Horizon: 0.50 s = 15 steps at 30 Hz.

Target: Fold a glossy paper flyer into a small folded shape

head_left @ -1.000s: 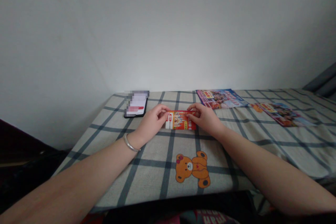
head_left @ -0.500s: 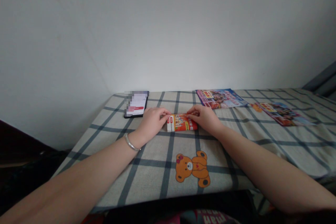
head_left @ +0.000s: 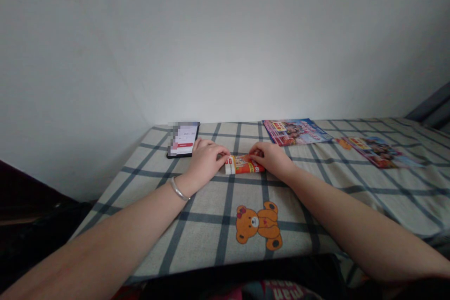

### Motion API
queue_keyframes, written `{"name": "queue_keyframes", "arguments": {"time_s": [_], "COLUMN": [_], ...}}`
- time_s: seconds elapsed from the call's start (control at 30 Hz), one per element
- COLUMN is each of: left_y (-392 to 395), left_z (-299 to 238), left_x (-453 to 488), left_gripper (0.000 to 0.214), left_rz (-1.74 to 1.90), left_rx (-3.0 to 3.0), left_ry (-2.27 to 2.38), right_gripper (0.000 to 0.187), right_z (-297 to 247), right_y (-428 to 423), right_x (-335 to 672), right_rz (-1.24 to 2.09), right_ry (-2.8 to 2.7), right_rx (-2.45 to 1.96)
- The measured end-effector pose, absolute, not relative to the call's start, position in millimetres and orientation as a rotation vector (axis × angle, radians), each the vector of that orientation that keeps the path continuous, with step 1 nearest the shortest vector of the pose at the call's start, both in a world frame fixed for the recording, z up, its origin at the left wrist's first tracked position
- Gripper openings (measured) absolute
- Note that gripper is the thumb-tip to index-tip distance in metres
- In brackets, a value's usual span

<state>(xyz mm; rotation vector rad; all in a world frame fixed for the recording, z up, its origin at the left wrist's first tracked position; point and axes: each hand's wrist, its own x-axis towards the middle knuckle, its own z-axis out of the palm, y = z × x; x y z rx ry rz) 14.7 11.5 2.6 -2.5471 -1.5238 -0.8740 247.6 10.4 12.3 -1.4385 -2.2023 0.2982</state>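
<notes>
A small folded printed flyer [head_left: 243, 165], red and orange with a white left end, lies on the checked cloth between my hands. The thumb and fingers of my left hand [head_left: 207, 158] pinch its far left corner. At the far right corner, my right hand [head_left: 270, 158] pinches the paper, its fingers curled over the edge. The flyer's far edge is partly covered by my fingertips. Just behind my left hand rests a phone [head_left: 184, 143] with a lit screen, partly pixelated.
Two colourful flyers lie to the right, one flyer [head_left: 297, 131] near the wall and another flyer [head_left: 381, 152] farther right. The checked tablecloth [head_left: 204, 243] carries a printed bear [head_left: 258, 226] near the front edge. A pale wall [head_left: 225, 42] rises behind the table.
The flyer's visible face has become narrower from front to back. My right fingers have curled slightly more over its edge, and my left hand has shifted a little right. Phone and other flyers stay put.
</notes>
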Motion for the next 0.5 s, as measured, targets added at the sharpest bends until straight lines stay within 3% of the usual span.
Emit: {"name": "queue_keyframes", "arguments": {"time_s": [0.5], "left_y": [11.2], "left_z": [0.0], "left_x": [15.3], "left_gripper": [0.008], "left_rz": [-0.816], "left_rx": [-2.590], "left_ry": [-1.448], "right_gripper": [0.005], "right_z": [7.5], "right_y": [16.1], "right_x": [249.5], "right_rz": [0.241], "right_ry": [-2.250], "right_rx": [-1.393]}}
